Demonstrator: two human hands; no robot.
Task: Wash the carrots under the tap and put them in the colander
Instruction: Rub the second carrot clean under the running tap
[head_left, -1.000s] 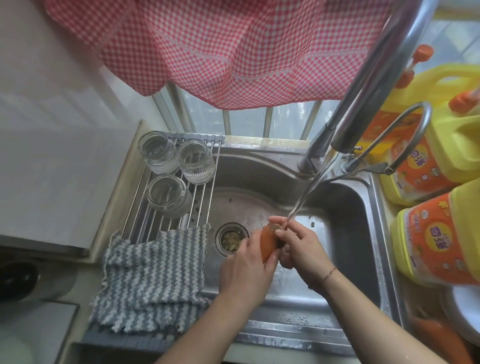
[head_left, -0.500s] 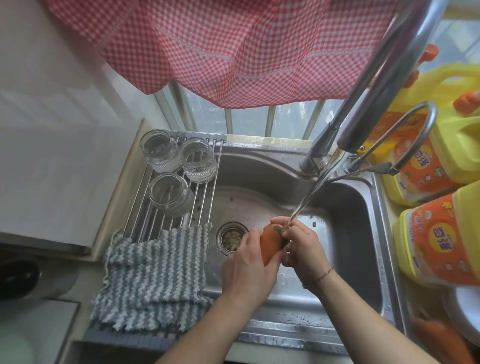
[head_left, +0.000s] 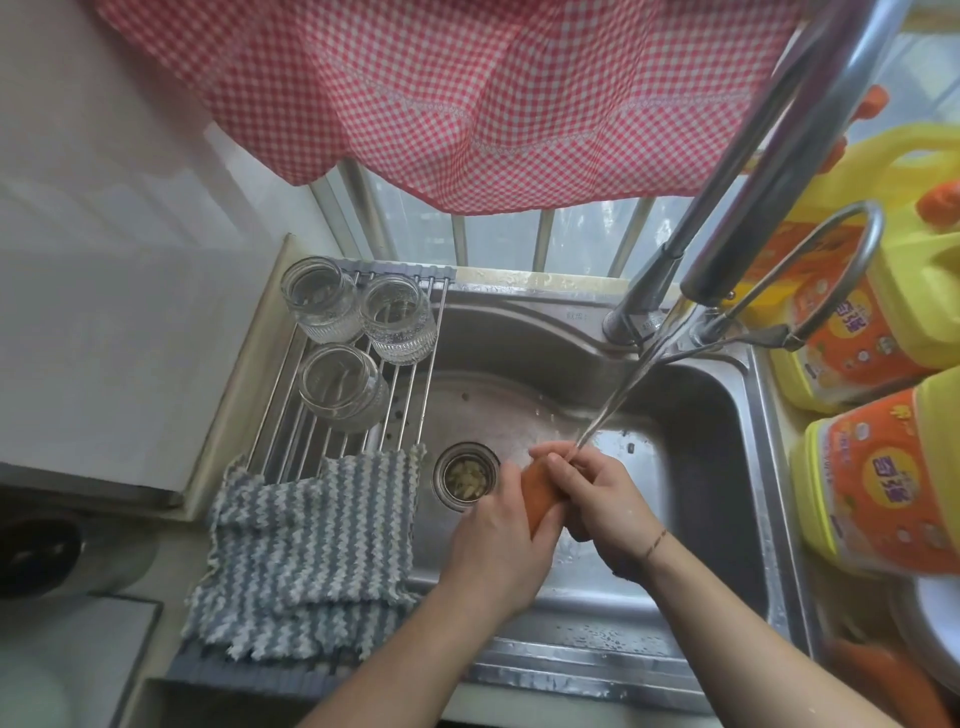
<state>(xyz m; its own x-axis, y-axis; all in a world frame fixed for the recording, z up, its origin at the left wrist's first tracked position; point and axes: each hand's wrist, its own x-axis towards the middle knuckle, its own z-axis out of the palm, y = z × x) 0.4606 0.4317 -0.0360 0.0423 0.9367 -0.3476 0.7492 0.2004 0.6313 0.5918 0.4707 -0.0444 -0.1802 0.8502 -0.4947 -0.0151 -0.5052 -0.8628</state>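
Over the steel sink (head_left: 717, 415), both my hands hold one orange carrot (head_left: 537, 496) under the tap's (head_left: 748, 197) thin stream of water. My left hand (head_left: 498, 551) grips the carrot's lower part from the left. My right hand (head_left: 605, 501) wraps its upper end, where the water lands on the fingers. Most of the carrot is hidden between the hands. More orange carrots (head_left: 883, 675) lie blurred at the bottom right, beside a white rim (head_left: 935, 618) that may be the colander.
Three upturned glass jars (head_left: 358, 332) stand on a roll-up rack (head_left: 322, 436) over the sink's left side, with a grey striped cloth (head_left: 311, 551) in front. Yellow detergent jugs (head_left: 878, 467) crowd the right. The drain strainer (head_left: 467, 478) sits left of my hands. A red checked curtain (head_left: 441, 88) hangs above.
My right hand has slid slightly over the carrot's top end, covering more of it. The carrot stays under the stream and my left hand keeps its grip.
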